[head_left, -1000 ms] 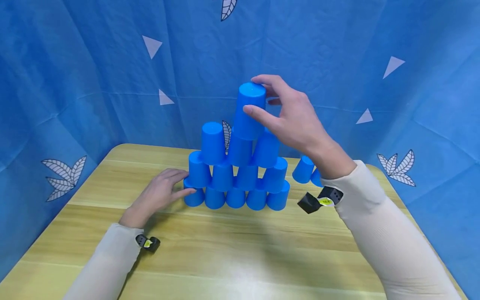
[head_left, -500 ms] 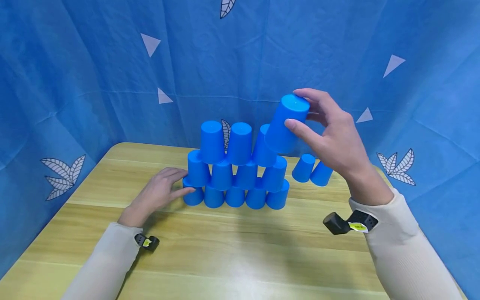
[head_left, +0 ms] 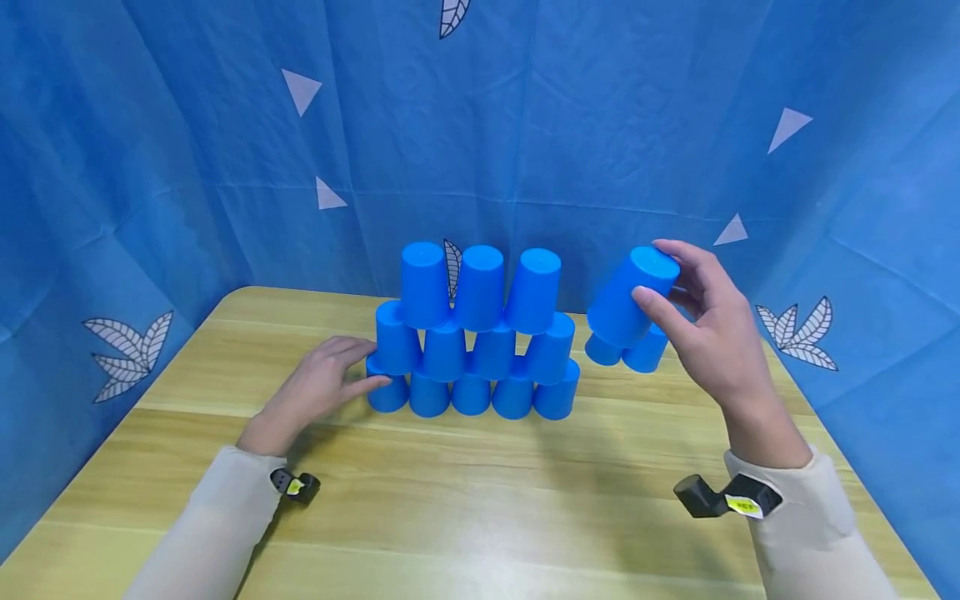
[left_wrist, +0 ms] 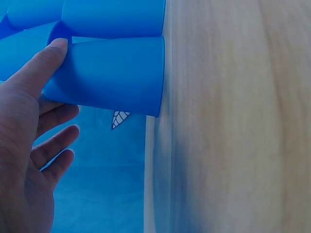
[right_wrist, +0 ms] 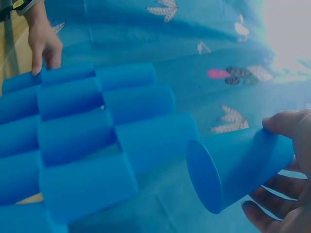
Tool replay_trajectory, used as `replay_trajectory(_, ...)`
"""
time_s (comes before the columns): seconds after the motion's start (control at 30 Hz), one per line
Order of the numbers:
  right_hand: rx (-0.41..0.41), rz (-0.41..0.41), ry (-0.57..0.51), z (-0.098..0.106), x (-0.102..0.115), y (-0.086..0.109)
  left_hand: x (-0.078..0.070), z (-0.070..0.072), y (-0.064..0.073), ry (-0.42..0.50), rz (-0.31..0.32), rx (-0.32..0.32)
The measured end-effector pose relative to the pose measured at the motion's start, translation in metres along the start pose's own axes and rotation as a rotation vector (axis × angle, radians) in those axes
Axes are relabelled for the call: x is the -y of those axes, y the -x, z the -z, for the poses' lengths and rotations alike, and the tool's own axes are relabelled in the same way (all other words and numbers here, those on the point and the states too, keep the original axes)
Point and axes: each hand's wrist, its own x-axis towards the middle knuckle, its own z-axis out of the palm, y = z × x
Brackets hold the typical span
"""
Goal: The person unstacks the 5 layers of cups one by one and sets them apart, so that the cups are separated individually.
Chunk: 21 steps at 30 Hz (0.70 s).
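Upside-down blue cups stand in three stacked rows, with three cups on top, such as the middle top cup [head_left: 481, 287]. My right hand [head_left: 716, 325] holds another blue cup [head_left: 633, 296] in the air to the right of the stack, thumb in front and fingers behind. That cup tilts, its open rim facing down and left; the right wrist view shows the mouth. My left hand [head_left: 318, 383] grips the leftmost bottom cup [left_wrist: 107, 73] near its narrow end, thumb on the near side and fingers behind, with the thumb tip right at the rim of the cup above.
Two more upside-down cups, one of them the far-right cup [head_left: 645, 350], stand right of the stack, partly covered by the raised cup. All stand on a wooden table [head_left: 450, 500]. A blue patterned curtain [head_left: 600, 125] hangs behind and at the sides.
My right hand has carried its cup from above the stack's middle top cup to the right and down, tilting it more. The left hand and the stacked cups have stayed put.
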Motion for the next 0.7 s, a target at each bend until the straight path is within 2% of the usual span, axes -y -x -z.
replay_trajectory(0.27, 0.003, -0.122, 0.01, -0.003, -0.041, 0.013, 0.0, 0.001, 0.001, 0.008, 0.014, 0.015)
replay_trajectory(0.53, 0.014, -0.173, 0.061, -0.007, -0.076, 0.019, 0.0, 0.001, 0.001, 0.006, 0.005, 0.005)
replay_trajectory(0.7, 0.034, -0.237, 0.083, -0.009, -0.099, 0.023, 0.001, 0.0, 0.001, 0.009, -0.01, -0.008)
